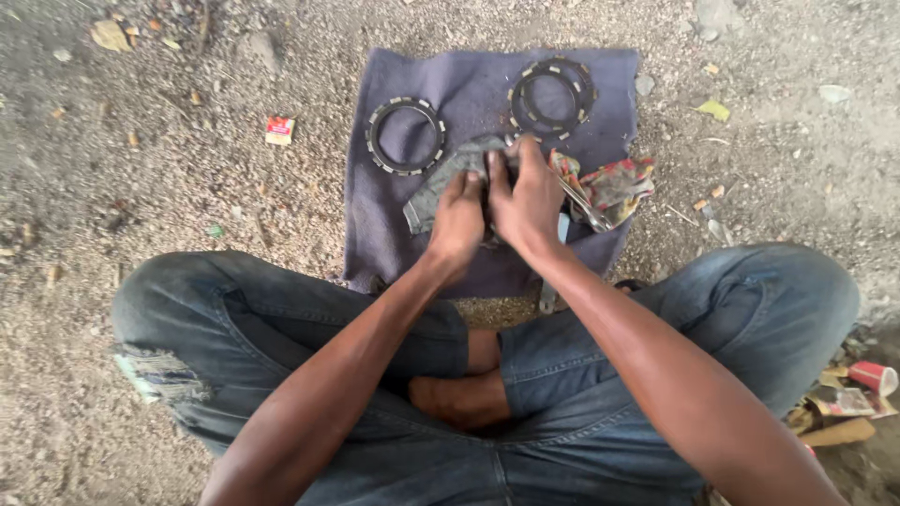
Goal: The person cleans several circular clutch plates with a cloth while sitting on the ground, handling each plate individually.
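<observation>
My left hand [457, 223] and my right hand [525, 201] are closed together over a grey rag [441, 178] above a purple cloth [394, 234] spread on the ground. What lies under the rag between my fingers is hidden. A single toothed ring [406, 136] lies on the cloth to the upper left of my hands. A stack of similar dark rings [552, 95] sits at the cloth's upper right. A red patterned rag [614, 187] lies just right of my right hand.
I sit cross-legged in blue jeans [281, 319] on gravelly dirt. A small red packet [279, 129] lies left of the cloth. A metal tool [549, 295] pokes out at the cloth's near edge. Paper litter and a red cup [872, 377] are at the right.
</observation>
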